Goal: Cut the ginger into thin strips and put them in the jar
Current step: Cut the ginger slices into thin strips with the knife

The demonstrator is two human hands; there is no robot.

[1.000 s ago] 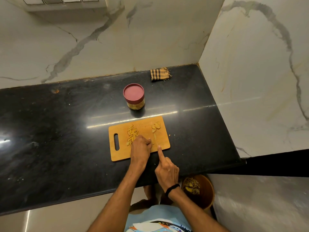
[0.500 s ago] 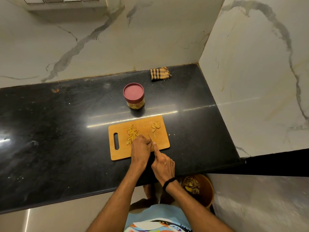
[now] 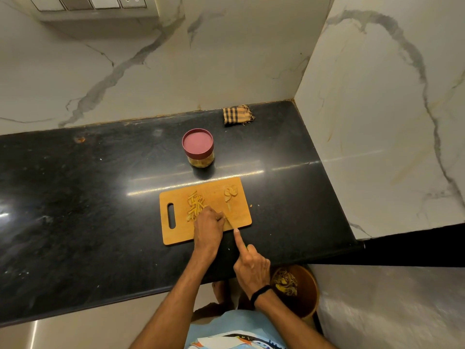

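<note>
Left hand [image 3: 208, 226] curls over a ginger piece [image 3: 222, 217] on the cutting board [image 3: 176, 235]; right hand [image 3: 251, 268] grips the knife [image 3: 231, 223], forefinger along its blade — cut strips [image 3: 196, 205] lie beside, the lidded jar [image 3: 198, 149] behind on the counter [image 3: 100, 222]

Looked every bit a home kitchen. Had a polished black stone counter [image 3: 75, 210] fitted into a corner of white veined wall [image 3: 226, 59], under a switch and socket panel [image 3: 88, 1]. Held a wooden cutting board [image 3: 176, 235] strewn with ginger [image 3: 196, 205], a red-lidded jar [image 3: 198, 147] and a checked cloth [image 3: 237, 114] (folded, by the wall). Kept a brown bin [image 3: 309, 298] of peelings below the edge.
</note>
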